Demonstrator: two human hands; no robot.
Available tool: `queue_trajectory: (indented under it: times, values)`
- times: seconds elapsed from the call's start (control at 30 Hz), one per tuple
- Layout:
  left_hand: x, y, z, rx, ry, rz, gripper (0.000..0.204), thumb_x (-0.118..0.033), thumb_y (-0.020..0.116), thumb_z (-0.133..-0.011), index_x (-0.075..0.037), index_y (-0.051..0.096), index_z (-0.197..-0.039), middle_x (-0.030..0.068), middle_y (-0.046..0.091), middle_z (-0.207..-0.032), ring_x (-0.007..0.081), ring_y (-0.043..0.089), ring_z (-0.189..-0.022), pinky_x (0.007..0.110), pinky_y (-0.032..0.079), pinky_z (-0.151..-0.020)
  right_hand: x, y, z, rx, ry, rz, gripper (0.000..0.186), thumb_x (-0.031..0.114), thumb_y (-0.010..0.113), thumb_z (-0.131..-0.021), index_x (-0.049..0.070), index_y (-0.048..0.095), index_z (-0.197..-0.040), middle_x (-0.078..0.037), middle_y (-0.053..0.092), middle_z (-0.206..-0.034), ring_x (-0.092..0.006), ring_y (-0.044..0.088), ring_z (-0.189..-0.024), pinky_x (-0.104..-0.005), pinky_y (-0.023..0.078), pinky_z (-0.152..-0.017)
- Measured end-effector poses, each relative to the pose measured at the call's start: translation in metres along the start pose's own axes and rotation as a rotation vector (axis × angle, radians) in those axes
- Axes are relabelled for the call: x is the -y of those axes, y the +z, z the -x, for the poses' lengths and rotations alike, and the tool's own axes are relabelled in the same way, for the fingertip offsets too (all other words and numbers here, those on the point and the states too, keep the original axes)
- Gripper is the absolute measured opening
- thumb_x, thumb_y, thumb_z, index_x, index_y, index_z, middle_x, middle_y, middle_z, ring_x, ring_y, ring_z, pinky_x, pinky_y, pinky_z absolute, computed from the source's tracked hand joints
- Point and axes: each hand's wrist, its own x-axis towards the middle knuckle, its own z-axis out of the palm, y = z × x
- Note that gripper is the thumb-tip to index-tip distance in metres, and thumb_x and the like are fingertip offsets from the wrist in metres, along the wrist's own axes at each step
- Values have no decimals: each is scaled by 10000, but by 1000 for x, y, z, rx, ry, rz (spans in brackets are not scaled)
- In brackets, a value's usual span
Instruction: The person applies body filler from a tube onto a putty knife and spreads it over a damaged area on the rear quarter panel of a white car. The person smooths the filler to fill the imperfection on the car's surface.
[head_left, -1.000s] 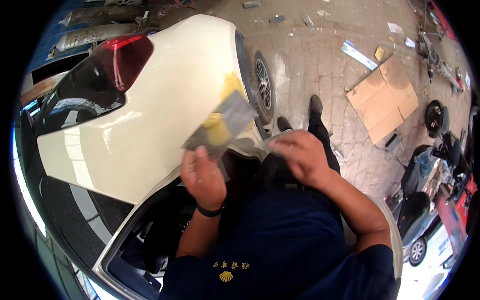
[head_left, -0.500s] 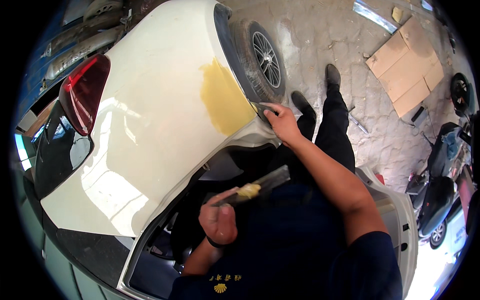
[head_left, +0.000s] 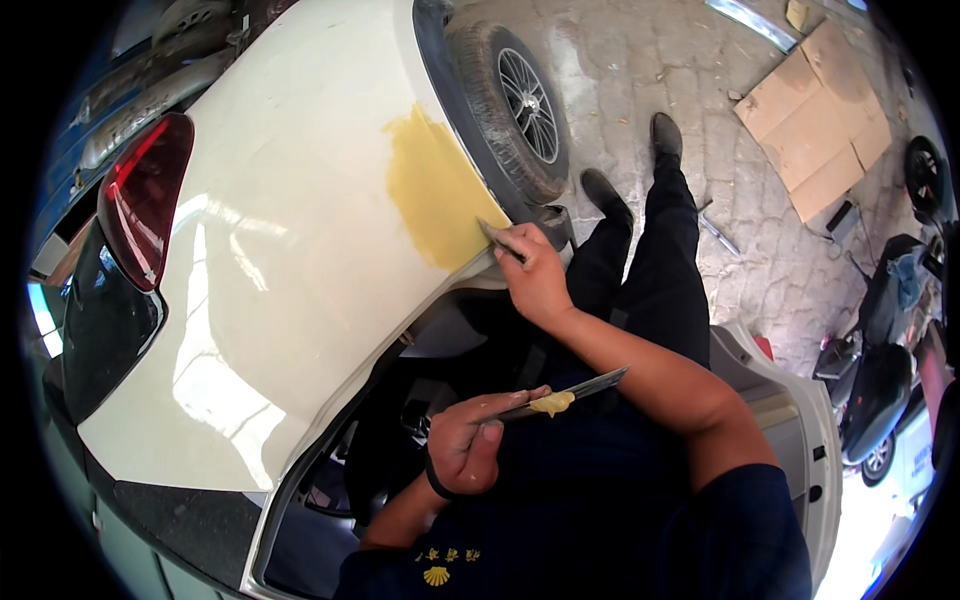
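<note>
My right hand grips a putty spreader, whose thin edge meets the lower right corner of a yellow filler patch. The patch covers part of the white car panel, beside the wheel arch. Lower down, in front of my body, my left hand is closed on a flat, dark mixing plate. A lump of yellow filler sits on that plate near my fingers.
The car's wheel lies just beyond my right hand. An open car door stands at my right side. On the paved floor are flattened cardboard and a metal tool. A red tail light is at the left.
My right hand has drawn the spreader back from the wheel arch edge onto the patch's lower corner. My left hand has shifted right and slightly down with the plate.
</note>
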Motion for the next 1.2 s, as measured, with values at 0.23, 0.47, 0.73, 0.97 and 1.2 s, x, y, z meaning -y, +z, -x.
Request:
queue_trajectory:
  times: [0.23,0.47,0.73,0.97,1.2]
  values:
    - [-1,-4,-4,24,13,-38,349,-46,467,-1034,116,648,-1285,298,736,-1200,385,739,-1143,396,571,-1012,1,-36,-15,-14,124,11,292,67,634,-980,-10,725,-1246,-135,704,-1151,-245,667,-1118,-330,493,-990]
    - [5,-4,-4,17,1,17,343,-51,473,-1038,115,650,-1280,309,728,-1212,393,736,-1147,396,574,-1009,-26,-28,-41,29,182,-78,293,73,632,-1003,-23,724,-1264,-116,706,-1221,-195,647,-1140,-311,483,-1004]
    - [10,-9,-6,43,4,9,340,-51,464,-1047,118,646,-1280,312,728,-1203,400,731,-1155,411,578,-1012,-8,-5,-8,2,84,31,285,78,636,-998,-7,725,-1255,-110,667,-1119,-223,641,-1082,-304,483,-964]
    - [6,-10,-12,64,36,-20,365,-120,464,-1079,165,618,-1247,332,732,-1103,436,743,-1086,457,589,-981,-15,-39,-23,-42,137,-13,289,65,623,-1003,-29,713,-1262,-131,699,-1183,-229,658,-1122,-321,481,-1013]
    - [10,-8,-12,59,30,-15,361,-122,467,-1076,154,617,-1255,330,737,-1100,432,751,-1068,445,600,-960,-24,-32,-45,37,132,9,303,80,628,-998,-16,720,-1270,-145,697,-1208,-235,646,-1165,-321,463,-1047]
